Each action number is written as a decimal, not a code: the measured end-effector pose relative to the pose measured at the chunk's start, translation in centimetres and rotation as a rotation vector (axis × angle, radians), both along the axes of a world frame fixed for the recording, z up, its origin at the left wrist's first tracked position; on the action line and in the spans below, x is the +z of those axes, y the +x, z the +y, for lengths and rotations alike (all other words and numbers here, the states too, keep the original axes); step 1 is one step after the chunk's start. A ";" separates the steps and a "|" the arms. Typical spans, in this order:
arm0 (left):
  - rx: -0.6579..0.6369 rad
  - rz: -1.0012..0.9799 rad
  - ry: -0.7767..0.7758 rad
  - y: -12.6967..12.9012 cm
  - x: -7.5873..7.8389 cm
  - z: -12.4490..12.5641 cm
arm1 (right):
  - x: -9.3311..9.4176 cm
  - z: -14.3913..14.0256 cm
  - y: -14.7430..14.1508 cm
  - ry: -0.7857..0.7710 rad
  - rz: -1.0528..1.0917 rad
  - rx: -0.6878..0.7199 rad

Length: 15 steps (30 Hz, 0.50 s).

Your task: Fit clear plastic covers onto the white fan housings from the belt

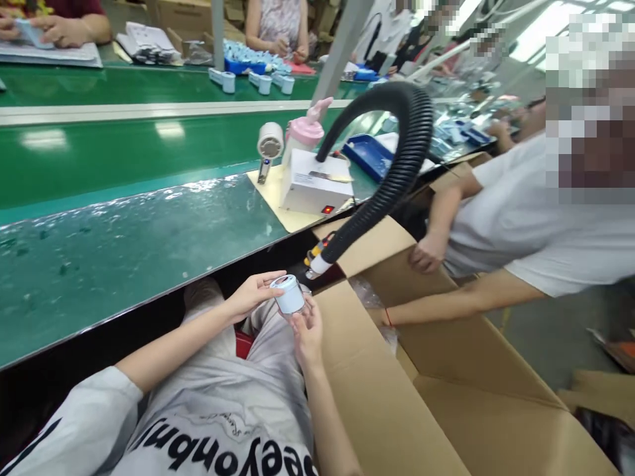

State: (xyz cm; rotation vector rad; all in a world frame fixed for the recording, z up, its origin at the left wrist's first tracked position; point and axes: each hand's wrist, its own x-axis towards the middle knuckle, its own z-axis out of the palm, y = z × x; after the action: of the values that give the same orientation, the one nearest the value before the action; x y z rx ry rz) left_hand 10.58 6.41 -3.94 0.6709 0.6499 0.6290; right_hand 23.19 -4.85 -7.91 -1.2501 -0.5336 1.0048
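A: The white shirt (223, 403) is closest. What does it say?

B: It has big black letters (198, 456), but folds bend them, so nobody can read the word for sure.

A: Where is the light-blue round part (290, 300)?

B: In front of the person. The left grip (256, 291) is closed on its top and side, the right grip (309, 325) on its lower side. Two hands probably keep it steady.

A: Why does the black hose (414, 145) bend down?

B: Maybe so its white nozzle (319, 266) is easy to reach. It comes from the white box (315, 190) on the green table (149, 238). The red switch (327, 209) glows, but the box's print is too tiny to read.
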 end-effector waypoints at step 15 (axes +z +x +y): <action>0.036 0.047 0.021 3.2 0.5 1.0 | -1.0 2.1 2.2 0.084 0.125 -0.045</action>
State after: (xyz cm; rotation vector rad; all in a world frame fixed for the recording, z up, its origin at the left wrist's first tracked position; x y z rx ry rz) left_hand 13.79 7.39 -3.45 0.6965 0.7009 0.6553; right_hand 25.34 -2.78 -8.93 -1.1125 -0.4437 1.0053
